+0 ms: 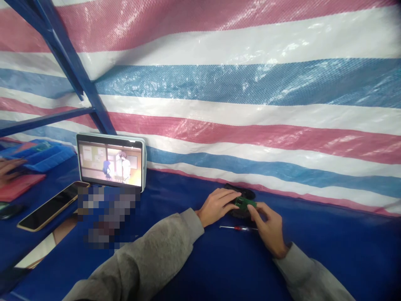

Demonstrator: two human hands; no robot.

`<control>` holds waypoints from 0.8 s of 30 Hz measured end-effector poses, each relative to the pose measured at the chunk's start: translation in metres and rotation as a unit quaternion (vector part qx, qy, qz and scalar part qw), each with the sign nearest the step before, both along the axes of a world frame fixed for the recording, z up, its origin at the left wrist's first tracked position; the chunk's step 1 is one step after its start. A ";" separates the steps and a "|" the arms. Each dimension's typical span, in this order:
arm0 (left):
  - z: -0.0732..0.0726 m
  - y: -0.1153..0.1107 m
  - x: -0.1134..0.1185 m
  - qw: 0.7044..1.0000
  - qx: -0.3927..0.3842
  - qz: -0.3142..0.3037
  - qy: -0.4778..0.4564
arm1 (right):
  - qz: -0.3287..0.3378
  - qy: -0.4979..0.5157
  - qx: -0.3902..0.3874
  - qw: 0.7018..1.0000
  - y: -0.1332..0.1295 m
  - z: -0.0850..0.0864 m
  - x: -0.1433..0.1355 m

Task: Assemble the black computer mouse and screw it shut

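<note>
A small green circuit board (pixel 242 203) is held between my two hands, above the blue tabletop. My left hand (pixel 216 205) has its fingers and thumb closed around the board's left end. My right hand (pixel 268 223) pinches the right end between thumb and fingers. Directly under the board lies a dark casing (pixel 238 213), partly covered by it and by my fingers. Another black piece (pixel 249 193) rests just behind, towards the sheet. In front of the hands, a screwdriver (pixel 237 228) with a red section lies flat, its right end near my right hand.
A tablet (pixel 109 162) playing a cartoon stands left, with a phone (pixel 54 205) lying before it. At far left, another person's hand (pixel 11 169) is near a blue tray (pixel 52 156) and a red object (pixel 21 187). A striped sheet (pixel 250 138) hangs behind the table.
</note>
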State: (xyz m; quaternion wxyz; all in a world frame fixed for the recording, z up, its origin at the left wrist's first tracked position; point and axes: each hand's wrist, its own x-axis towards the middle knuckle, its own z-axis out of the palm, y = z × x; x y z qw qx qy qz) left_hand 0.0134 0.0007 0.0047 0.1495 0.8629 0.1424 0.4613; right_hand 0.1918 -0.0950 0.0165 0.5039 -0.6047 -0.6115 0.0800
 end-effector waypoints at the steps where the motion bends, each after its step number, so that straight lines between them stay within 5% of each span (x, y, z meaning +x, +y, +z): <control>1: 0.000 0.000 0.000 1.000 0.002 -0.004 0.002 | 0.000 -0.002 -0.001 1.000 0.000 0.000 0.000; 24: -0.006 0.001 0.000 1.000 -0.002 0.001 -0.001 | 0.016 0.011 0.006 1.000 -0.001 -0.011 0.007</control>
